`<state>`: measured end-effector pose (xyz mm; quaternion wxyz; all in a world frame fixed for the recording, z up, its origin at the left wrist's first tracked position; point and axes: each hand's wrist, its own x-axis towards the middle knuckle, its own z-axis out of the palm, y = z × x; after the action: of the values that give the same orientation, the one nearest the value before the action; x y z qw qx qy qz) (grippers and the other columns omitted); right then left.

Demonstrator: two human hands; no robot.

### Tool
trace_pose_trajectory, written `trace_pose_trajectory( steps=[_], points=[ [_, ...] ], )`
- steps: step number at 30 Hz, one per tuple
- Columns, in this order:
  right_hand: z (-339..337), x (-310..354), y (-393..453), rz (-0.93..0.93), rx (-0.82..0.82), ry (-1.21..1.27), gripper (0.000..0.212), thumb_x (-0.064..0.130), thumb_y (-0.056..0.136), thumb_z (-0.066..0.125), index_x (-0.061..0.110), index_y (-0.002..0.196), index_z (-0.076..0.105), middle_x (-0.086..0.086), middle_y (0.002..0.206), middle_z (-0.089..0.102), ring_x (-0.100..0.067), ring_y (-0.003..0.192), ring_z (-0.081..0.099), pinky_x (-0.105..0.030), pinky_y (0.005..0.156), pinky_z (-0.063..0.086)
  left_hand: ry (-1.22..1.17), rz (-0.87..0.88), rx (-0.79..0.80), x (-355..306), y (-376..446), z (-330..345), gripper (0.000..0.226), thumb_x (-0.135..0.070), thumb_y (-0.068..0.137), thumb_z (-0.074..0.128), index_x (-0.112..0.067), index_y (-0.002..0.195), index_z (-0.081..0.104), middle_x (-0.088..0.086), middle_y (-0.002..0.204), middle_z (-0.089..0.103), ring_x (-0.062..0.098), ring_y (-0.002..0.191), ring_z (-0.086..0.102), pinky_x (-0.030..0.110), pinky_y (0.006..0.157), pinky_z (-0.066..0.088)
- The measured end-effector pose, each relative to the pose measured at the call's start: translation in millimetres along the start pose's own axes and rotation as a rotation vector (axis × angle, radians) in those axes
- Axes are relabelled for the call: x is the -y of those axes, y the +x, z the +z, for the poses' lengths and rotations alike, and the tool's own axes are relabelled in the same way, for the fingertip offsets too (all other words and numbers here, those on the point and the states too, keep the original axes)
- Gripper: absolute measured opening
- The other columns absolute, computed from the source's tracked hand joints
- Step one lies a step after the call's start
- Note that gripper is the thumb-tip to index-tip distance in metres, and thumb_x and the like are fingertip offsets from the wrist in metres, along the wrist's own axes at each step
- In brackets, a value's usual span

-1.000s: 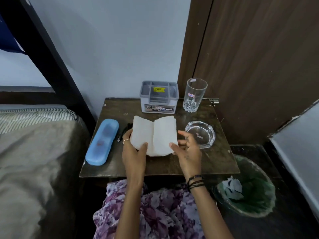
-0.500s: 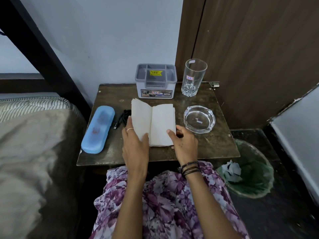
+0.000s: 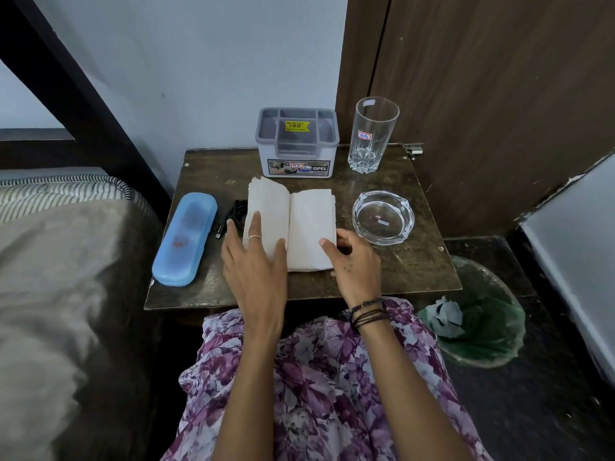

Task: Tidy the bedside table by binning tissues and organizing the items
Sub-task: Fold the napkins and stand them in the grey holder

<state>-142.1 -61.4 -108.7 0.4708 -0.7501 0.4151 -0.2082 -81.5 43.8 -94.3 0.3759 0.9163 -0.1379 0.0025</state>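
An open book with blank cream pages (image 3: 299, 224) lies in the middle of the dark bedside table (image 3: 416, 271). My left hand (image 3: 253, 261) rests flat on its left page, fingers straight. My right hand (image 3: 352, 261) holds the book's right edge, thumb on the page and fingers curled beside it. Around the book stand a blue case (image 3: 184, 237), a black cable (image 3: 233, 214), a grey organizer box (image 3: 298, 143), a tall glass (image 3: 372, 134) and a glass ashtray (image 3: 382, 216). A crumpled tissue (image 3: 444, 316) lies in the green-lined bin (image 3: 489, 327).
A bed with a grey blanket (image 3: 60, 294) borders the table on the left. A wooden door (image 3: 499, 94) stands behind the table at the right. The bin sits on the dark floor to the table's right. My flowered lap (image 3: 316, 377) is below the table's front edge.
The book has come down from slightly raised in both hands to lying on the table. My left hand has slid onto the left page, its fingers now flat.
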Motion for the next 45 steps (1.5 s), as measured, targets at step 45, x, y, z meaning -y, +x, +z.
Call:
trace_pose_trajectory(
  steps=[45],
  points=[
    [0.0, 6.1, -4.7, -0.043, 0.105, -0.104, 0.064, 0.011, 0.083, 0.062, 0.022, 0.138, 0.031, 0.002, 0.128, 0.059, -0.022, 0.106, 0.061, -0.042, 0.085, 0.052, 0.099, 0.038, 0.100, -2.8, 1.9, 34.4, 0.037, -0.024, 0.091, 0.056, 0.003, 0.117, 0.056, 0.012, 0.153, 0.020, 0.029, 0.147, -0.007, 0.049, 0.113, -0.016]
  ],
)
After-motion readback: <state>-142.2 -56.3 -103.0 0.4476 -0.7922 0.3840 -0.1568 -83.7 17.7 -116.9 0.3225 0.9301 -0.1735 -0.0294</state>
